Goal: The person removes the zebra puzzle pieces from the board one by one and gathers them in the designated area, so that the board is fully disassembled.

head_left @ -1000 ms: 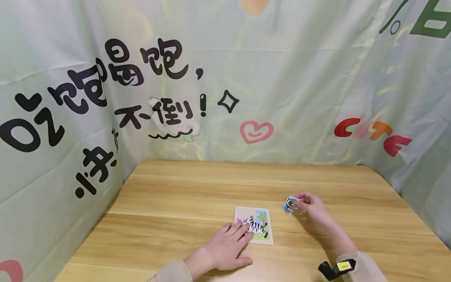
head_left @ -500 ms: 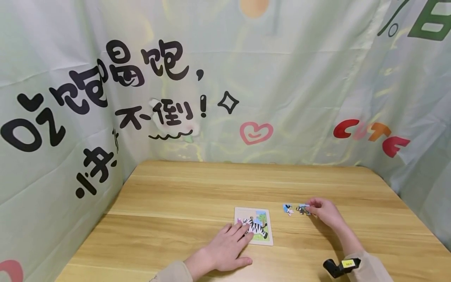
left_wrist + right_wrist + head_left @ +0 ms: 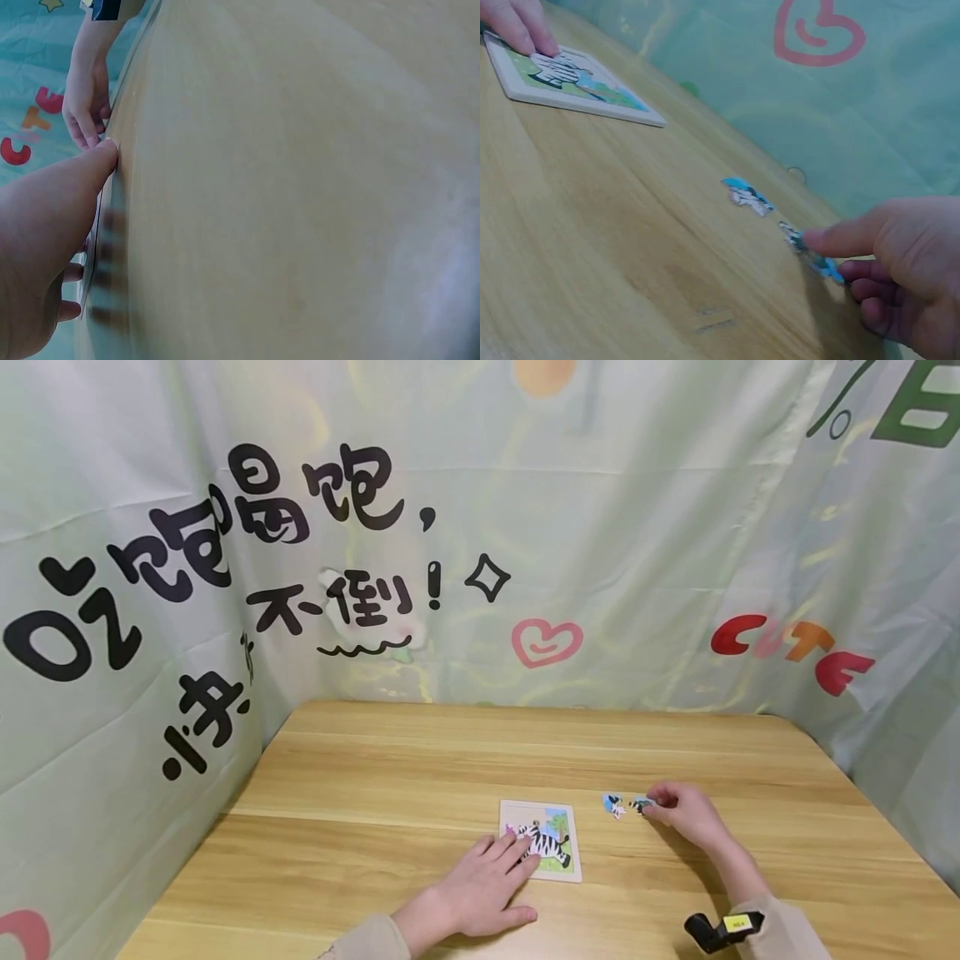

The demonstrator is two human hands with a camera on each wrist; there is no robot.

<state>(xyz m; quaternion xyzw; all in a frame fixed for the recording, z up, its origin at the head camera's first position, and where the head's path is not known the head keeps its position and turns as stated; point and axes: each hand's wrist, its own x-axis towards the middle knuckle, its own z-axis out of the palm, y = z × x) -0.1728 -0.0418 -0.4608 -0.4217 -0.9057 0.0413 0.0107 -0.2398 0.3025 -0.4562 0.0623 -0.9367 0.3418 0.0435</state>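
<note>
A small square puzzle board (image 3: 557, 858) with a zebra picture lies on the wooden table (image 3: 375, 793). My left hand (image 3: 506, 852) rests flat on the board's left edge, fingers straight over the zebra. To the right, my right hand (image 3: 660, 807) pinches a small blue and striped puzzle piece (image 3: 638, 806) that lies on the table. A second loose piece (image 3: 613, 805) lies just left of it, untouched. In the right wrist view my index fingertip (image 3: 814, 240) sits on the held piece (image 3: 793, 238), with the other piece (image 3: 746, 196) and the board (image 3: 577, 79) beyond.
Printed green cloth walls (image 3: 600, 527) close in the table at the back and both sides. A black band with a yellow tag (image 3: 720, 928) sits on my right wrist. Bare wood spreads behind the board and to the left.
My right hand carried the pieces a little right and down onto the table. One piece now lies free; the hand keeps the other. The left hand has not moved.
</note>
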